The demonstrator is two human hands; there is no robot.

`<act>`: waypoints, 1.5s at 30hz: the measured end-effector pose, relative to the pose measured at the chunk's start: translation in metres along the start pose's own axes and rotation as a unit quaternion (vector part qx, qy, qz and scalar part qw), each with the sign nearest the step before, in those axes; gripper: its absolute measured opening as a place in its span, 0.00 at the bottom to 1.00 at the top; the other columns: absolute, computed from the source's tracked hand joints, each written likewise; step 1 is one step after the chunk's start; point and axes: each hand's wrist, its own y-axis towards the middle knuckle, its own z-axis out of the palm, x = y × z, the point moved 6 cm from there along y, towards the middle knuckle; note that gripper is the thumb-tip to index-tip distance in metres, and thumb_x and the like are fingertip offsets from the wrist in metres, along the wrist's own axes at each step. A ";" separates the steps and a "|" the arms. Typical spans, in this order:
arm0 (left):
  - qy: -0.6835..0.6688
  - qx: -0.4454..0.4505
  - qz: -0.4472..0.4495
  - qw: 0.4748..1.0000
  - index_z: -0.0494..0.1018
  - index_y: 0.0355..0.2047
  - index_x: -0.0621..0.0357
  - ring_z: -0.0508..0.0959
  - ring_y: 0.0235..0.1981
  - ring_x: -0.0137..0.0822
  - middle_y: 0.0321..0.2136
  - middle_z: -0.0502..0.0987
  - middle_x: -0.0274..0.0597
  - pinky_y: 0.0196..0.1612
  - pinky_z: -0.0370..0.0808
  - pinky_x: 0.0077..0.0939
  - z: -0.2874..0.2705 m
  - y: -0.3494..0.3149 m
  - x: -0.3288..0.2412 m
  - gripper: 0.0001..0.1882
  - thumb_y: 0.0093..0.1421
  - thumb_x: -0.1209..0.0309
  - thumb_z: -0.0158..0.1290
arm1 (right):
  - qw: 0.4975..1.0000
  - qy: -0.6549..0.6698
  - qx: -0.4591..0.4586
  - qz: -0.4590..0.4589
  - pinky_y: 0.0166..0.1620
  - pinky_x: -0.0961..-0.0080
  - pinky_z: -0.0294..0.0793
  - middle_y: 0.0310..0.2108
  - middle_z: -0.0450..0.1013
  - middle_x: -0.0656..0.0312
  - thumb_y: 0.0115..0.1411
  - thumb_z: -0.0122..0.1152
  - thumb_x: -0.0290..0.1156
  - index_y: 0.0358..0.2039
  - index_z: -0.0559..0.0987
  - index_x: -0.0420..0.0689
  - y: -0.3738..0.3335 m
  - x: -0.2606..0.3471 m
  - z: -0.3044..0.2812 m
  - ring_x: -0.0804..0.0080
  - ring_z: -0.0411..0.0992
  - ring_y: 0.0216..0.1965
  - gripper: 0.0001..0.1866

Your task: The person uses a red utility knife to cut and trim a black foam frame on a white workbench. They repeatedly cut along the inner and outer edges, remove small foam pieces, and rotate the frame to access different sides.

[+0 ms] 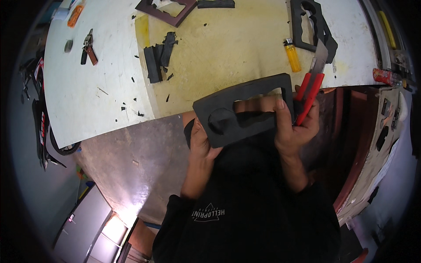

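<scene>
Black foam block (245, 109), a matte rectangular slab with cut-out windows, is held up over the lap below the table edge (109, 127), its long axis running across between both hands and tilted slightly up to the right. It is gripped at its lower left end by the left hand (201, 142); the right hand (294, 127), at the block's right end, is closed on both the block and a red utility knife (310, 90), whose blade points up and away
</scene>
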 end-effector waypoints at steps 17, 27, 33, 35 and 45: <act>0.332 -0.094 0.230 0.910 0.73 0.40 0.69 0.80 0.35 0.27 0.36 0.80 0.45 0.40 0.76 0.18 0.027 -0.001 -0.043 0.07 0.61 0.87 0.53 | 0.998 -0.027 0.040 -0.051 0.36 0.82 0.76 0.45 0.73 0.51 0.56 0.66 0.20 0.56 0.68 0.28 -0.007 0.023 -0.016 0.75 0.76 0.33 0.28; 0.562 -0.092 0.390 0.724 0.74 0.38 0.68 0.79 0.35 0.29 0.34 0.79 0.45 0.42 0.73 0.19 0.072 -0.004 -0.060 0.04 0.63 0.82 0.56 | 0.986 0.126 -0.007 0.107 0.35 0.81 0.76 0.34 0.73 0.59 0.57 0.67 0.21 0.52 0.71 0.30 -0.004 0.012 -0.017 0.77 0.74 0.32 0.23; 0.474 -0.105 0.298 0.822 0.75 0.37 0.68 0.75 0.27 0.23 0.31 0.78 0.41 0.33 0.74 0.15 0.080 0.011 -0.066 0.05 0.60 0.84 0.59 | 0.892 0.353 0.018 0.283 0.25 0.83 0.69 0.28 0.72 0.63 0.63 0.60 0.24 0.46 0.73 0.37 0.005 -0.029 -0.003 0.82 0.67 0.20 0.12; 0.406 -0.087 0.239 0.878 0.74 0.38 0.68 0.74 0.27 0.23 0.30 0.78 0.40 0.32 0.73 0.18 0.084 0.019 -0.051 0.04 0.63 0.80 0.56 | 0.815 0.437 0.055 0.376 0.22 0.84 0.64 0.25 0.72 0.64 0.65 0.58 0.25 0.43 0.74 0.40 -0.003 -0.048 0.008 0.83 0.64 0.18 0.08; 0.286 0.017 0.210 0.935 0.71 0.41 0.69 0.81 0.32 0.28 0.33 0.80 0.47 0.34 0.80 0.21 0.126 0.027 -0.003 0.08 0.62 0.86 0.56 | 0.726 0.473 0.129 0.482 0.21 0.85 0.67 0.28 0.75 0.60 0.68 0.55 0.41 0.42 0.76 0.44 -0.014 -0.032 0.038 0.82 0.64 0.16 0.13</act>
